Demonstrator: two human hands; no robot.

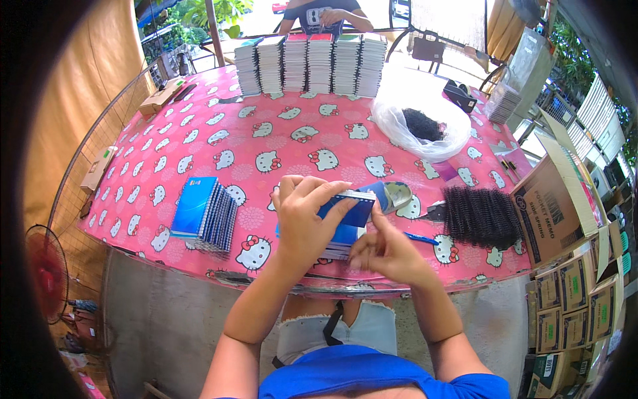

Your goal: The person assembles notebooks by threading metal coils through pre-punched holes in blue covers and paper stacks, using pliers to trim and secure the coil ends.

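Note:
My left hand [307,213] grips a small dark blue notebook [355,211], tilted above the near part of the table, its white page edges facing up. At the notebook's right edge is my right hand [389,247], its fingers curled and fingertips close together; whatever they pinch is too small to make out. Beneath both hands lie more blue notebooks [340,247], partly covered. Behind the right fingers is a round, shiny object [398,195] with a blue part, its kind unclear. A blue pen [422,238] rests beside my right hand. Farther right sits a pile of black spiral binding coils [482,216].
A stack of blue spiral notebooks [203,209] stands at left. Tall notebook stacks [309,66] line the far edge, with a person [325,16] behind. A clear plastic bag [425,130] holds black coils. Cardboard boxes [555,199] crowd the right; a fan [46,272] stands left.

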